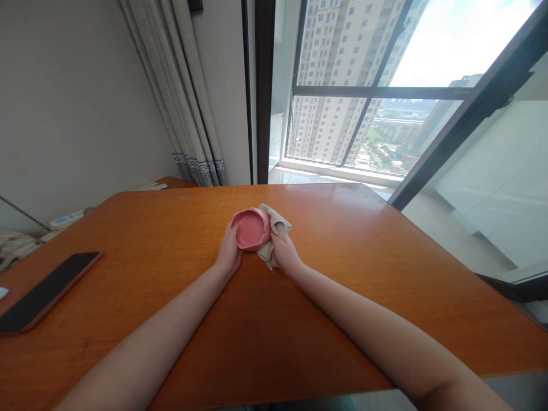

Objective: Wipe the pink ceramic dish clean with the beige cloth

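A pink round bowl (250, 228) is held above the wooden table, its opening tilted toward me. My left hand (229, 248) is closed on the bowl's left side, thumb at the rim. At the bowl's right side, my right hand (285, 251) grips a light grey-beige cloth (277, 220). The cloth is pressed against the bowl's outer wall, and part of it hangs below the rim. Most fingers of both hands are hidden behind the bowl and cloth.
Under my arms spreads the brown wooden table (205, 331). A flat black slab with a reddish edge (51, 291) lies at the left. Behind the table are a grey curtain (184, 103) and a large window (363, 91). A white power strip (68, 218) sits beyond the left edge.
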### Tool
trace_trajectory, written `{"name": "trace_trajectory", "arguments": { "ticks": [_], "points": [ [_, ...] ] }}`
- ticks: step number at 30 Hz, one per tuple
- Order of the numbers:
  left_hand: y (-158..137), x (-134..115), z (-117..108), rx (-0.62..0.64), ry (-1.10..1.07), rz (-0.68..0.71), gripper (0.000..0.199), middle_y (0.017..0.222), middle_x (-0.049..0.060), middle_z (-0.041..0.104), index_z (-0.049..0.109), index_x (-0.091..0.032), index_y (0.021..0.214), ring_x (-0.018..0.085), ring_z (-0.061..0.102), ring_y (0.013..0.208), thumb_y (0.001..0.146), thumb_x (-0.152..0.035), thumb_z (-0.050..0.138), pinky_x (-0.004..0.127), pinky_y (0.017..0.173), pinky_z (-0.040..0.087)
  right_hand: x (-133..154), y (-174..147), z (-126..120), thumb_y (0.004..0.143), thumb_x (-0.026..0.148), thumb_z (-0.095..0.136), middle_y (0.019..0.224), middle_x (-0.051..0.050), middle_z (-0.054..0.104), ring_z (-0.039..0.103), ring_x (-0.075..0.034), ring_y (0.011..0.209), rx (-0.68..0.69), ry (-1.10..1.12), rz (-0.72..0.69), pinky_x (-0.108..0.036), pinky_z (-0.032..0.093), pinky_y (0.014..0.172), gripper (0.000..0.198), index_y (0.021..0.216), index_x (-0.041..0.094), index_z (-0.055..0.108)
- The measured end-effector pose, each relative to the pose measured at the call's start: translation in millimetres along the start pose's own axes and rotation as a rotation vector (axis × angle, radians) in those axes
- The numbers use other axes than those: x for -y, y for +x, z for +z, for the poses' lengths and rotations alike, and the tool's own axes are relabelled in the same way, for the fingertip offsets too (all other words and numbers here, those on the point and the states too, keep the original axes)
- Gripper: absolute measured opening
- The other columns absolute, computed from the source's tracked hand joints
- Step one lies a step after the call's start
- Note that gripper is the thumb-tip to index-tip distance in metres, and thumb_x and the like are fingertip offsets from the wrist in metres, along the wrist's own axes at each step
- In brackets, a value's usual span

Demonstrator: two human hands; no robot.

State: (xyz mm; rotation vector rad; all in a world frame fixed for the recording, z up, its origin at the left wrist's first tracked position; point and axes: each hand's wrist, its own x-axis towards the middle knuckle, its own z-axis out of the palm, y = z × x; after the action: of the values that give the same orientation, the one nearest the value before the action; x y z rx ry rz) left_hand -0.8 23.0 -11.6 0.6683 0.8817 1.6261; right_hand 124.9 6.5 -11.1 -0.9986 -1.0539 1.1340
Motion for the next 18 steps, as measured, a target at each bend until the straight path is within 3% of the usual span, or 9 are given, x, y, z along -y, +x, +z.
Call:
{"name": "trace_trajectory", "arguments": {
  "ticks": [5, 11, 18],
  "points": [
    [-5, 4, 1, 0.081, 0.122, -0.076, 0.019, 0.086, 0.001, 0.061, 0.059, -0.017, 0.087, 0.015, 0.056, 0.083, 0.073, -0.027, 0.064, 0.027, 0.08, 0.043, 3, 10, -12, 0.081, 0.052, 0.051, 0.119, -0.005, 0.063, 0.055, -0.022, 0.115, -0.066, 0.006, -0.012, -0.035, 0.041, 0.1, 0.05, 0.118, 0.018, 0.059],
    [-3, 4, -1, -0.017, -0.012, 0.028, 0.022, 0.101, 0.0, 0.061, 0.058, -0.023, 0.096, 0.015, 0.056, 0.095, 0.076, -0.033, 0.061, 0.026, 0.085, 0.042, 1, 8, -6, 0.079, 0.053, 0.055, 0.119, -0.004, 0.064, 0.053, -0.023, 0.119, 0.003, 0.009, 0.1, -0.036, 0.04, 0.101, 0.051, 0.117, 0.02, 0.06],
    [-1, -1, -2, 0.018, 0.083, -0.06, 0.02, 0.088, 0.001, 0.06, 0.06, -0.017, 0.09, 0.014, 0.055, 0.08, 0.072, -0.025, 0.062, 0.023, 0.072, 0.045, 8, 5, -5, 0.084, 0.045, 0.051, 0.13, -0.002, 0.056, 0.046, -0.019, 0.125, 0.093, 0.038, -0.105, -0.033, 0.031, 0.109, 0.044, 0.121, 0.022, 0.058]
  ]
}}
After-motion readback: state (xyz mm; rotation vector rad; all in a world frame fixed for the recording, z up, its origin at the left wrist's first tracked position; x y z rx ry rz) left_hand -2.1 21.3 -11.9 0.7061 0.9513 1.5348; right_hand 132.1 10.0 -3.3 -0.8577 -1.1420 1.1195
